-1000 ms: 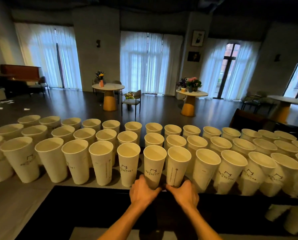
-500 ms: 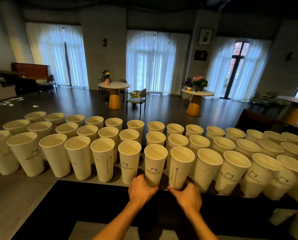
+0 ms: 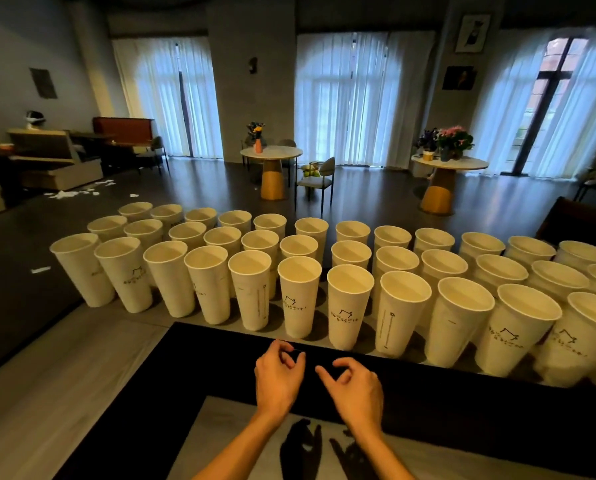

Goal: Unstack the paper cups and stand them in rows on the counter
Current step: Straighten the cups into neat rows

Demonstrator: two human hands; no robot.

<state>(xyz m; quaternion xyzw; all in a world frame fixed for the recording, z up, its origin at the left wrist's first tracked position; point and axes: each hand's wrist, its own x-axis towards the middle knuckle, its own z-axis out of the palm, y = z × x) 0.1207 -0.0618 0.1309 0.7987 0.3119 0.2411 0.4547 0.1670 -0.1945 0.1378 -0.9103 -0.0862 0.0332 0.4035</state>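
The left hand [image 3: 278,379] and the right hand [image 3: 353,386] are hovering side by side over the dark strip at the worktop [image 3: 64,368] edge, their fingers [image 3: 300,358] loosely curled and apart, gripping nothing and touching nothing. The paper cups [image 3: 300,296] are standing upright, mouths up, in three rows across the grey worktop just beyond the fingertips, clear of both hands. They are tall, tapered, smooth off-white cups with rolled rims, several showing small black printed marks. The nearest cup [image 3: 348,306] is sitting just ahead of the right hand.
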